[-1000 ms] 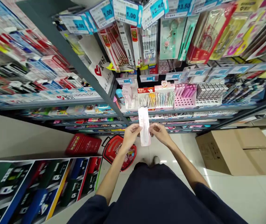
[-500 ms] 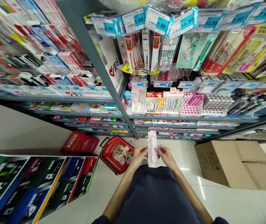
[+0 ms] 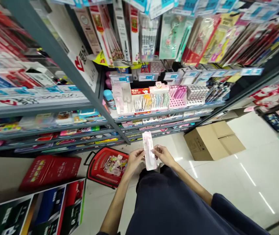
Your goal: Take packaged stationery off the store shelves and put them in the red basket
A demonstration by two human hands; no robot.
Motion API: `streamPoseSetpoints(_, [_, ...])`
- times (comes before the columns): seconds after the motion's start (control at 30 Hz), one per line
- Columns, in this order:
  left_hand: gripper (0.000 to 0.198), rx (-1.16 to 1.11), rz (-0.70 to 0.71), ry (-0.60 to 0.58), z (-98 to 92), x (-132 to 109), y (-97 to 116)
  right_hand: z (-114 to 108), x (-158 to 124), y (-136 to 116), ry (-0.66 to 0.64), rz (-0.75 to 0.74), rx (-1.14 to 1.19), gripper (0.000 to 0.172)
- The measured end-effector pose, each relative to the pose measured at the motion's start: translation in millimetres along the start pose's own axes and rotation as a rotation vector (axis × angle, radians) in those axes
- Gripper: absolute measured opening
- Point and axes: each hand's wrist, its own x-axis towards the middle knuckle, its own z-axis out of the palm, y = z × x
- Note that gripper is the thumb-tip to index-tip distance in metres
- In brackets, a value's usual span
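Pack [image 3: 150, 155], pale pink and white, long and narrow, is just below the middle of the frame; long axis runs nearly up and down the frame, top end leaning slightly left. Left hand [image 3: 135, 160]: nearly closed, thumb and fingers pinching the pack's left edge at about mid-length. Right hand [image 3: 164, 155]: likewise nearly closed, fingers curled, pinching the right edge opposite; ring [image 3: 158, 147] visible on one finger. Both hands thus share one hold on the pack, its upper and lower ends left uncovered. Print on the pack too small to read. Basket [image 3: 99, 165], red with dark rim, is on the floor [image 3: 230, 192], left of and near the left hand in the frame; small packets [image 3: 115, 164] lie inside. Red case [image 3: 53, 171] lies farther left. Carton [image 3: 214, 142], brown, is on the floor at right of centre, well apart from the right hand. Shelf [image 3: 94, 103] spans the upper frame, beyond the hands: pens [image 3: 141, 103] stand in a row of holders at upper centre, a blue-capped bottle [image 3: 109, 99] just left of them, hanging packets above. Price tags [image 3: 188, 6] run along the top edge, mostly blurred.
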Motion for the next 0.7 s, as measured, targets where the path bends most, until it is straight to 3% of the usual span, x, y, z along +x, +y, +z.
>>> streamPoseSetpoints(0.13, [0.04, 0.061, 0.007, 0.024, 15.3, -12.6, -7.9, -13.4, -8.0, 6.1, -0.027, -0.089, 0.03, 0.043])
streamPoseSetpoints(0.27, [0.041, 0.109, -0.023, 0.012, 61.2, -15.2, -23.2, -54.3, -32.7, 14.6, 0.013, -0.133, 0.078, 0.044])
streamPoseSetpoints(0.5, [0.055, 0.209, -0.084, -0.048, 206.2, -13.4, -55.3, -178.5, -107.9, 55.0, 0.124, -0.041, 0.254, 0.051])
streamPoseSetpoints(0.57, [0.057, 0.215, -0.136, -0.016, 230.7, -28.0, -74.5, -216.3, -128.0, 69.1, 0.152, -0.036, 0.277, 0.048])
streamPoseSetpoints(0.7, [0.054, 0.446, -0.385, 0.12, 255.4, -86.7, -111.6, -291.4, -163.2, 88.6, 0.213, -0.023, 0.3, 0.046])
